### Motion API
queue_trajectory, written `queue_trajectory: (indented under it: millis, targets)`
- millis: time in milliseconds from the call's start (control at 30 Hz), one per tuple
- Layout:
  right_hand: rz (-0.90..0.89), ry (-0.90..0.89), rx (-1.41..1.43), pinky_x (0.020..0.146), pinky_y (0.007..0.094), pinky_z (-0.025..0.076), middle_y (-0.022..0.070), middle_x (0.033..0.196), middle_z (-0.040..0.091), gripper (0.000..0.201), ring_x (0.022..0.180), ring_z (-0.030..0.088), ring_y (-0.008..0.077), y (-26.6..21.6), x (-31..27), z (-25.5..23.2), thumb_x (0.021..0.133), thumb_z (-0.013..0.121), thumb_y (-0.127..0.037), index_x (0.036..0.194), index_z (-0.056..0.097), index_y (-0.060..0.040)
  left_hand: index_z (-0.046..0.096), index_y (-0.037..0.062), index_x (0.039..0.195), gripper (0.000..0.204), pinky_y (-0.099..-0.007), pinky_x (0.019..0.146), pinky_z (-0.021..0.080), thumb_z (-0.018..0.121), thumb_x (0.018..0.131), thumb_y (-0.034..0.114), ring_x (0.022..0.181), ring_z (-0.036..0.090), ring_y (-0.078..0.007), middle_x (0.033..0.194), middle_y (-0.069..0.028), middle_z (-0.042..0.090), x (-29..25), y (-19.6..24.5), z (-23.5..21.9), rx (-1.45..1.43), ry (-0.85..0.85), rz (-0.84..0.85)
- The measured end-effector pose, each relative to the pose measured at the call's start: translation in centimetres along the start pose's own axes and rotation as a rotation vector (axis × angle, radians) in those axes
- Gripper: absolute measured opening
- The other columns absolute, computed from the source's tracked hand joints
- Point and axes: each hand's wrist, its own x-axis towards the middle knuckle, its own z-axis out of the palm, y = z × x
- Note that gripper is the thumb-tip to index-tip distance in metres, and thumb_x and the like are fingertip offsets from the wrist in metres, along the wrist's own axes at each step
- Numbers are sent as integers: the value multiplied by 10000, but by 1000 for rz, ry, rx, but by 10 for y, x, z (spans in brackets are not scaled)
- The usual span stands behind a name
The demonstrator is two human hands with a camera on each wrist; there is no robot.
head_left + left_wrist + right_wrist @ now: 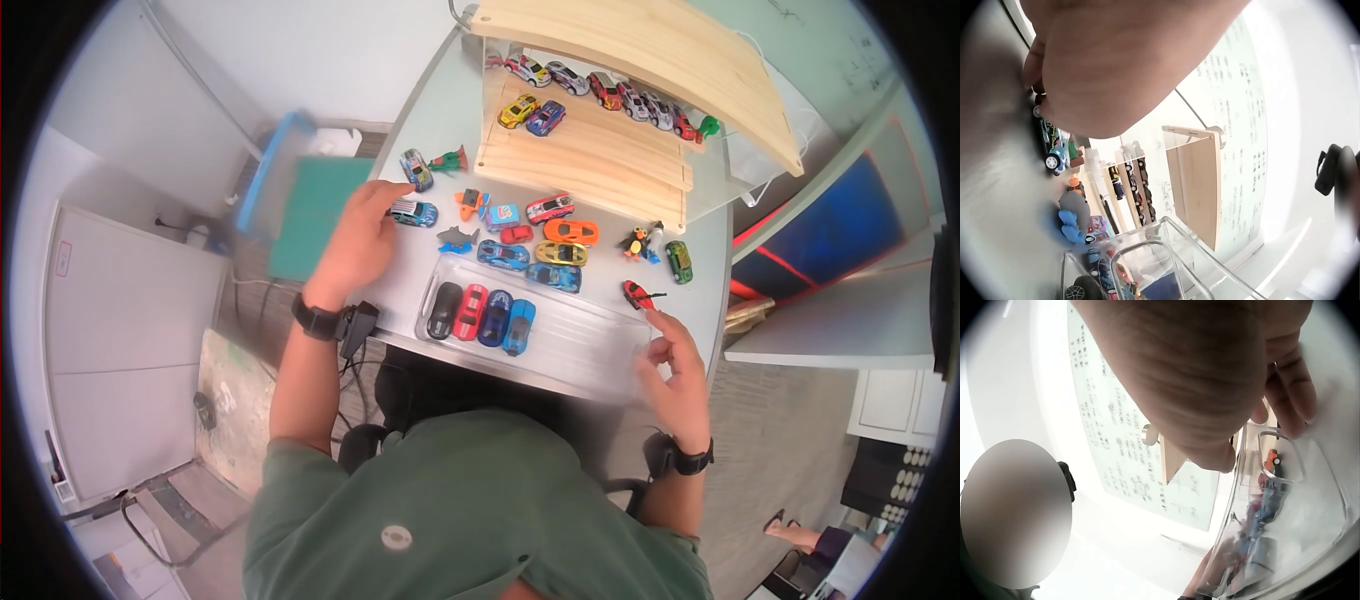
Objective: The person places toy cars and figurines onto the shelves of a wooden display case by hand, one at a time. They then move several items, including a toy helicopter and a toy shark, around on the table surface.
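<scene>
My left hand [355, 245] reaches to the table's left side and pinches the rear of a light-blue patterned toy car [413, 212]. In the left wrist view, the fingers cover that car's back end, with its front wheel showing. Another patterned toy car [416, 170] stands just beyond the fingertips. My right hand [678, 380] hovers at the right end of a clear plastic tray [590, 345], fingers loosely bent and apart, holding nothing. A red toy helicopter [640, 295] lies just past its fingertips. Inside the tray's left half, several toy cars [470, 312] stand side by side.
Mid-table are more toy cars [570, 232], a grey shark figure [458, 238] and an orange figure [470, 204]. Behind them rises a wooden shelf [580, 160] holding several cars. A penguin figure [636, 243] and a green car [679, 262] sit at the right.
</scene>
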Motion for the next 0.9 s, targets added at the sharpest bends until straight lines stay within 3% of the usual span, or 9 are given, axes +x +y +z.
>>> queue_trajectory:
  millis: [233,300,400,633,900]
  targets:
    - [23,-24,-54,806,297,550,173,1400,630,652,833,570,156,-4,-3,9,854,771,36,1472,565,-1,660,91,1391,542,-393,984,526,798,867,71,1234,592,-341,1375,-146,607,1,5,14,213,-37,24]
    - [30,-16,-67,813,299,552,174,1400,628,644,847,581,160,-3,-3,10,860,757,35,1474,567,-1,678,95,1363,542,-400,987,537,863,857,152,1219,597,-326,1362,-150,609,5,8,13,155,-103,-75]
    - [21,-18,-69,827,304,556,176,1402,626,640,862,594,165,-7,-2,13,865,750,30,1478,567,-3,688,81,1328,502,-401,971,564,860,863,154,1185,609,-321,1331,-151,612,6,12,17,234,-58,-2]
    - [19,-21,-36,832,311,567,186,1425,619,648,888,621,176,-10,1,17,870,746,19,1491,563,-5,704,55,1265,427,-395,915,611,849,877,161,1154,613,-337,1251,-152,620,6,10,24,164,-37,-20]
    - [9,-71,-125,836,322,578,205,1403,661,626,883,650,203,-8,8,3,896,730,-12,1498,560,20,720,62,1197,352,-446,967,536,824,869,136,1151,606,-359,1195,-144,645,5,10,28,230,34,22]
